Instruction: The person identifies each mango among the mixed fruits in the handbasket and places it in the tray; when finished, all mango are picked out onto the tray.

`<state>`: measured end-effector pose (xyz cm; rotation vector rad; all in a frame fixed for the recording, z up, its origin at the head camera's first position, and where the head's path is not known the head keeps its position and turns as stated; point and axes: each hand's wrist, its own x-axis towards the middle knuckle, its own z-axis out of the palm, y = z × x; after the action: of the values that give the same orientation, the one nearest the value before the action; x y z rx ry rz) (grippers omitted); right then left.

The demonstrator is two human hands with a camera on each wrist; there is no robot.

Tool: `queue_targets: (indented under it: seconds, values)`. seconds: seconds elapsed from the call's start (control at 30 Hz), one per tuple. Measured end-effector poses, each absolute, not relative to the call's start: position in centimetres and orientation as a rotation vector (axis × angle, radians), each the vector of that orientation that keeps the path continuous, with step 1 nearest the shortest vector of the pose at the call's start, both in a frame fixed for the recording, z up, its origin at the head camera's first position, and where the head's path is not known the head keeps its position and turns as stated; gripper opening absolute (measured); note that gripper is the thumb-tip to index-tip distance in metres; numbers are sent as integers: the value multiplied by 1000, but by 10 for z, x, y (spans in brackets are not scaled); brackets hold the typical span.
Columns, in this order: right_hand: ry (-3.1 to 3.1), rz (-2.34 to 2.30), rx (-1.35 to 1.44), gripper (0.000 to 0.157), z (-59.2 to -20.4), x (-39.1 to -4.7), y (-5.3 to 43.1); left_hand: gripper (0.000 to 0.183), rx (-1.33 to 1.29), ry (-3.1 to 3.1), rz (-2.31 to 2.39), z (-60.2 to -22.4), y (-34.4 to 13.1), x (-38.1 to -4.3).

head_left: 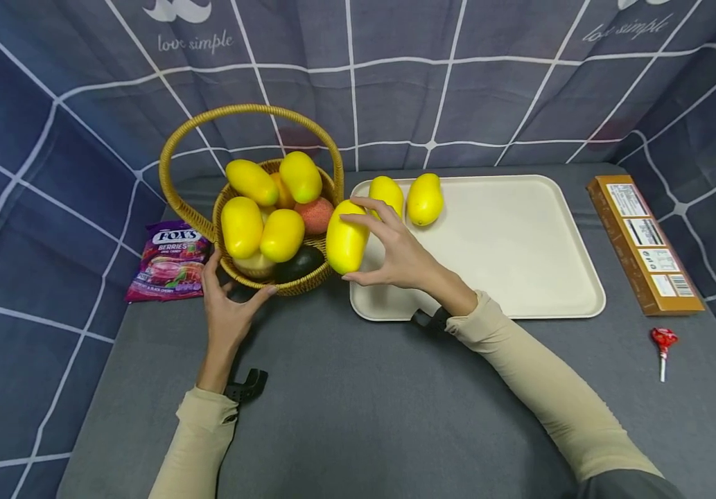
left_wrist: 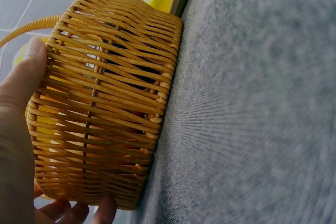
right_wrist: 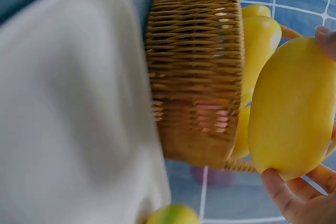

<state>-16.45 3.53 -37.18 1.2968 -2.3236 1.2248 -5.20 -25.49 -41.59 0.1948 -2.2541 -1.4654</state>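
Observation:
My right hand (head_left: pixel 400 251) pinches a yellow mango (head_left: pixel 346 239) between thumb and fingers, at the right edge of the wicker basket (head_left: pixel 309 283). In the right wrist view that mango (right_wrist: pixel 291 111) appears beside the basket's rim, clear of the tray. My left hand (head_left: pixel 226 308) grips the front left of the basket; its thumb lies at the rim and its fingers wrap the side in the left wrist view. Inside are several yellow mangoes (head_left: pixel 242 227), a reddish round fruit (head_left: pixel 315 215) and a dark green avocado (head_left: pixel 300 264). Other fruit below is partly covered.
Two mangoes (head_left: pixel 425 199) lie on the cream tray (head_left: pixel 507 242), at its back left. A purple candy bag (head_left: pixel 170 262) sits left of the basket. To the right of the tray are a brown box (head_left: pixel 644 246) and a red lollipop (head_left: pixel 664 338). A checked curtain (head_left: pixel 395 104) stands behind.

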Motion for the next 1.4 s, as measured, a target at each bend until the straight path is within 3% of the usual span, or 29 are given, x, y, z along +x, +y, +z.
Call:
queue_targets:
  seconds: [0.6,1.4]
  values:
    - [-2559,1221,1342,82,-420,-157,86,99,193,-2264,-1419,-438,-267,-58]
    - [-2600,1166,1483,84,-424,-158,85,102,189,-2266,-1409,-436,-266,-57]
